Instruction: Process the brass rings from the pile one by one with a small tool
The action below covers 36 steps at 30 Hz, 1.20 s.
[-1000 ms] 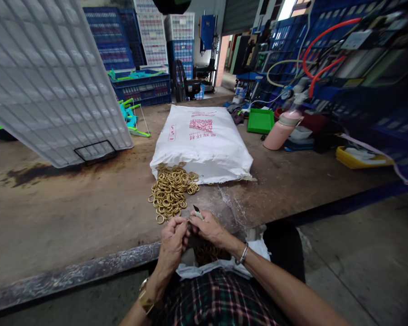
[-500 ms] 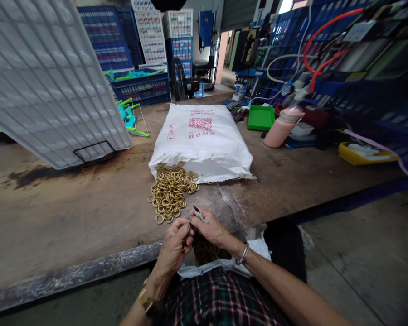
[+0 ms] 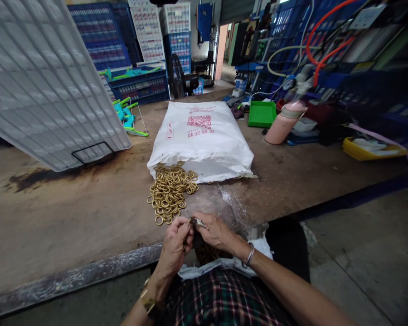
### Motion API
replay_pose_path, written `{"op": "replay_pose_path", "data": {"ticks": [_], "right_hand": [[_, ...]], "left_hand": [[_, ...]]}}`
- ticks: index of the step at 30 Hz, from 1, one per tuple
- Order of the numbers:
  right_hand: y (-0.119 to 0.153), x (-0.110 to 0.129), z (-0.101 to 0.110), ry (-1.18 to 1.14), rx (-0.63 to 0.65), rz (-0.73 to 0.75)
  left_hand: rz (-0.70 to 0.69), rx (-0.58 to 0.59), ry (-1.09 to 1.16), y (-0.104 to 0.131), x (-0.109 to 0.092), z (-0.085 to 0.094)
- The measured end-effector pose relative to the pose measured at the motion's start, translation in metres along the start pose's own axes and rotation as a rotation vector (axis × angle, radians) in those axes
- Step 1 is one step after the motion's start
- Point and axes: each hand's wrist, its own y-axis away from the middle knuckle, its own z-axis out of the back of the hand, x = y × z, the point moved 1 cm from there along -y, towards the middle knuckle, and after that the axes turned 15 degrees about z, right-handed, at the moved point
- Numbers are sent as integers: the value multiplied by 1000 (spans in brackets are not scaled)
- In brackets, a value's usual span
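Red print [image 3: 199,121] is the only lettering I can get off my feed: it's on the white sack [image 3: 204,149], upside down from where I'm looking. There's a speckled block like a QR code, then a row of Chinese characters. I'm fairly sure 环材 is in there; the tiny digits beside it and the boxed bit on the left are too small for me to trust.

Brass-coloured rings [image 3: 170,192] sit heaped at the sack's near left corner, a few touching it, the nearest ones just beyond the left hand [image 3: 177,237]. That hand is pinched tight on a small brass-coloured piece [image 3: 190,220]; can't tell from here if it's a whole ring. The right hand [image 3: 214,232] is curled round a slim pale tool [image 3: 200,222], fingertips right up against the left's. Both hands are nearside of the sack, well apart from it.

Darker rings [image 3: 207,254] show below the hands, nearer the wearer than the sack. Pink bottle [image 3: 281,126] is off to the sack's right, no label I can read.
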Motion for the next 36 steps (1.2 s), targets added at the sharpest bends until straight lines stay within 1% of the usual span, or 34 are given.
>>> {"op": "replay_pose_path", "data": {"ticks": [2,5,16,18,23,26,29,32,34,36], "right_hand": [[2,0,-1,109,64,5],[3,-1,-3,198,107,0],[0,0,-8,307,142,0],[-1,1,-7,326,162,-9],[-7,7,-3,368,266,-54],[-11,8,-5,400,298,-61],[-16,3,-7,443,270,-75],[-25,-5,-4,491,204,-126],[-33,-9,-2,496,150,-136],[-42,-11,-2,460,78,-140]], "left_hand": [[-2,-13,-14,-1,0,0],[-13,-37,-46,-3,2,2],[-54,-125,-109,-6,7,9],[-62,-121,-112,-6,8,10],[-62,-86,-124,-6,6,13],[-42,-64,-64,-3,4,15],[-20,-10,-18,7,5,16],[22,122,-7,20,5,13],[43,192,65,24,3,11],[64,200,152,24,0,12]]}}
